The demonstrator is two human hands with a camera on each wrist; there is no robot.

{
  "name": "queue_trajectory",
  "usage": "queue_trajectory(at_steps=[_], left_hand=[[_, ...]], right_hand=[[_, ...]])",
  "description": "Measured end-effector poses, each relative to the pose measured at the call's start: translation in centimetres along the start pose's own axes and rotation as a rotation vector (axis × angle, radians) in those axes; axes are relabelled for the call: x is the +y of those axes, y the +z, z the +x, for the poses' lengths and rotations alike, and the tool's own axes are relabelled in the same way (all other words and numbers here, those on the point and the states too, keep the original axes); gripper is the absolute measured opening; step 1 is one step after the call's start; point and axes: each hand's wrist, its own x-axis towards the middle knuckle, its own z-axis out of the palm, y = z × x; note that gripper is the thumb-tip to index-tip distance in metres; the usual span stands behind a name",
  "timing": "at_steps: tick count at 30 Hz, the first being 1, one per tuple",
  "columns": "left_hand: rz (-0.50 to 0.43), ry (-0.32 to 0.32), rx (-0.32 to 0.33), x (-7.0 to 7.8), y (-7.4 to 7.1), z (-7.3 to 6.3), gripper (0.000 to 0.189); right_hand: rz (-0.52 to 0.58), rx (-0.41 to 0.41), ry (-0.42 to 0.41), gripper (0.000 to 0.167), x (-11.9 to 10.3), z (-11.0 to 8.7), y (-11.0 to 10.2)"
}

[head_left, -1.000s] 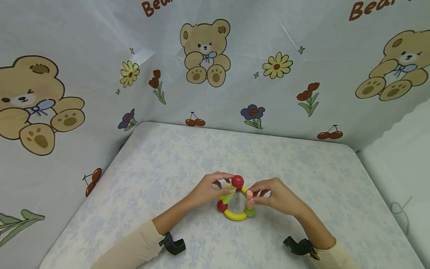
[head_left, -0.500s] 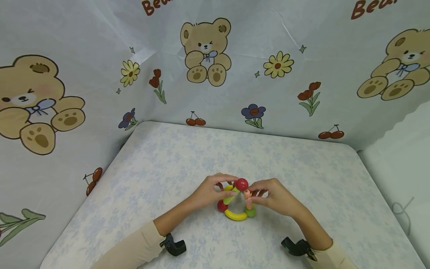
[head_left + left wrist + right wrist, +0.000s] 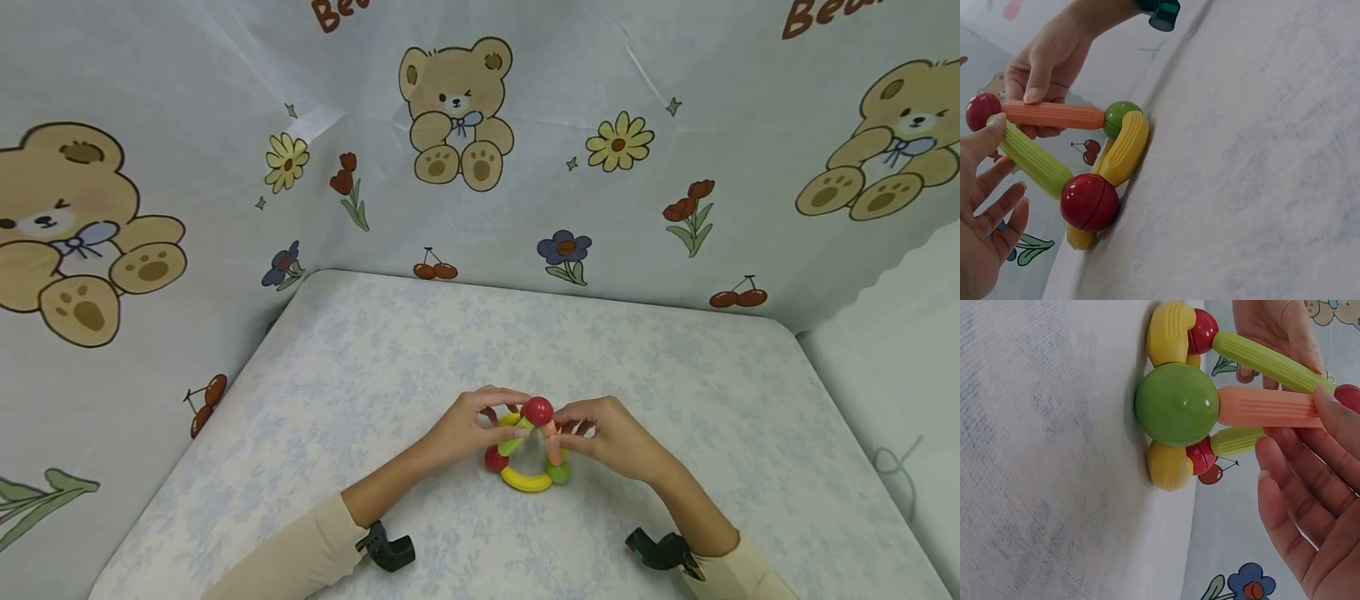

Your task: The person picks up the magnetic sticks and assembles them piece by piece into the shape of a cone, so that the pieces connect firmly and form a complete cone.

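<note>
A pyramid-shaped frame of rods and balls stands on the table. Its base joins curved yellow rods with a green ball and red corner balls. Light green rods lean up to the top red ball. My left hand pinches the upper end of a light green rod, fingertips right at that ball. With thumb and fingers, my right hand pinches an orange rod, its lower end on the green ball and its upper end at the top red ball.
The table has a pale blue floral cover. Behind and to the left hangs a cloth printed with bears and flowers. Black wrist cameras sit on both wrists, and a thin cord hangs at the right.
The orange rod has tilted left from near upright, bringing its upper end to the top red ball. That ball has shifted slightly right with my left hand, which keeps its pinch.
</note>
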Motion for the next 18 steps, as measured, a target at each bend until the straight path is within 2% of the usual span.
queue_trajectory(at_steps=[7,18], left_hand=[[0.005,-0.006,-0.004,0.13,0.12,-0.06,0.041],[-0.004,-0.031,-0.004,0.13,0.34,-0.17,0.04]], right_hand=[[-0.012,-0.002,0.008,0.006,-0.05,0.0,0.24],[0.002,-0.019,0.034,0.014,-0.06,-0.23,0.27]])
